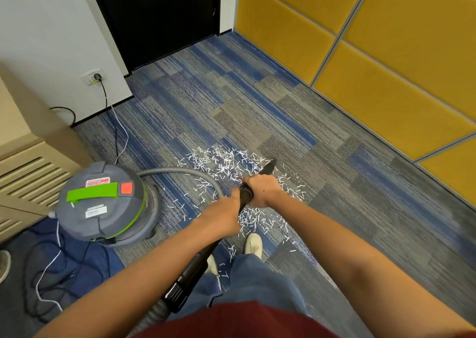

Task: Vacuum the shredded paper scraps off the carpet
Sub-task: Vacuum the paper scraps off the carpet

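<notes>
Both hands are clenched round the black wand [198,260]: right hand [264,191] nearer the nozzle, left hand [222,216] just behind it. Nozzle tip sits among the paper scraps [226,162], scattered on the carpet [257,106] ahead of and around the feet. Scraps: thin white slivers, probably very light, apt to cling to the ribbed pile. Wand: rigid, smooth, best held along the shaft. Ribbed grey hose [180,170] runs to the canister [103,203].
</notes>
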`<state>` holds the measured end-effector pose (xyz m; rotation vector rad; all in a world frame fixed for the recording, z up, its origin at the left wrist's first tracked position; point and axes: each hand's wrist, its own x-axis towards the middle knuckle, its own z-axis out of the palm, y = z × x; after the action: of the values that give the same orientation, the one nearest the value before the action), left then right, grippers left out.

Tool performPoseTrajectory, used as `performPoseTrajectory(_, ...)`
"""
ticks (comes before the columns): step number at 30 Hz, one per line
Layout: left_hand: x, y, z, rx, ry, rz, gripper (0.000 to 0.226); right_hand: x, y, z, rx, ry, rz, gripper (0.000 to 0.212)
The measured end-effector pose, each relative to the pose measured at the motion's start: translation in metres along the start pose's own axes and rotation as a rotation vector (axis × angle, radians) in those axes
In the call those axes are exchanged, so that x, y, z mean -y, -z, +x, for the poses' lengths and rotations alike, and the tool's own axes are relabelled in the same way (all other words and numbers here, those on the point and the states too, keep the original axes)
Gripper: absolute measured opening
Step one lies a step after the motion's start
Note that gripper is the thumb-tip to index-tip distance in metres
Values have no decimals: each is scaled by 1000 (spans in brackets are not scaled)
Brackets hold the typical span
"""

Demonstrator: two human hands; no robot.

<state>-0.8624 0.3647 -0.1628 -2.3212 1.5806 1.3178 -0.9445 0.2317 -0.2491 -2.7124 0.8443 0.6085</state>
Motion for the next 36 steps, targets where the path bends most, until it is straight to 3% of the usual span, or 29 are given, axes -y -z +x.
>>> performPoseTrajectory(7, 16, -1, -9, -39, 7, -11, 64, 19, 0, 5, -9, 22, 21, 7)
performPoseTrajectory(18, 38, 1, -20, -93, 56, -29, 65, 49, 0, 25, 16, 46, 12, 17)
performPoseTrajectory(36, 23, -1, -19, 6, -32, 42, 60, 29, -7, 1, -10, 0, -59, 13)
